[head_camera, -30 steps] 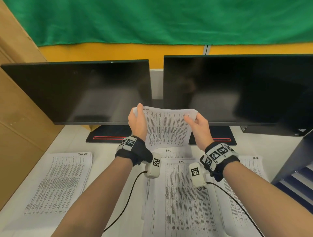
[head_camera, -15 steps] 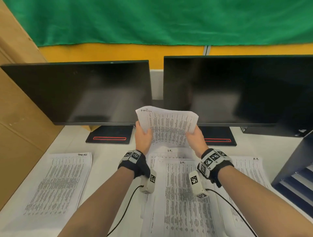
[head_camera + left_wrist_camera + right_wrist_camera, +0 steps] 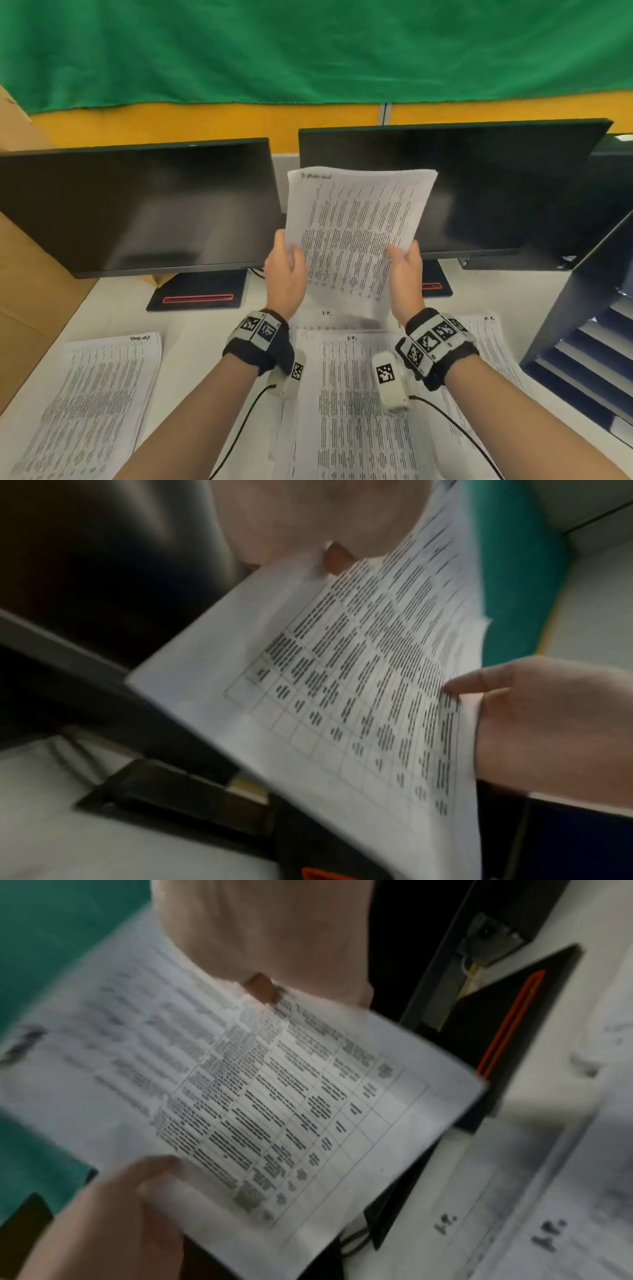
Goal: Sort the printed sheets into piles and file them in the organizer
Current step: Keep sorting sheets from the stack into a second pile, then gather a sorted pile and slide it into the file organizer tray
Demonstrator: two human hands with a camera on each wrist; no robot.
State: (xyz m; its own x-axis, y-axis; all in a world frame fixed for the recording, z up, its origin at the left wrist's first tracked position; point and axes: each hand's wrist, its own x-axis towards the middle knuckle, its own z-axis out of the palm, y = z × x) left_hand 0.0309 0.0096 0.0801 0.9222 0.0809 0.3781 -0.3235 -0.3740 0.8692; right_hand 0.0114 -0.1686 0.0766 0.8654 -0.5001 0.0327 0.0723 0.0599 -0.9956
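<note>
A thin stack of printed sheets stands upright above the desk, in front of the two monitors, with a handwritten note at its top left corner. My left hand grips its lower left edge, thumb on the front. My right hand grips the lower right edge. The left wrist view shows the printed table on the sheets with the right hand pinching the far side. In the right wrist view the sheets are blurred and the left hand holds the opposite edge. The dark blue organizer stands at the right.
Three piles of printed sheets lie on the white desk: a left pile, a centre pile under my wrists, and a right pile beside the organizer. Two dark monitors stand behind. A cardboard panel lines the left side.
Both hands slid from the stack's top corners down to its lower sides. The stack now stands taller and more upright in front of the monitors.
</note>
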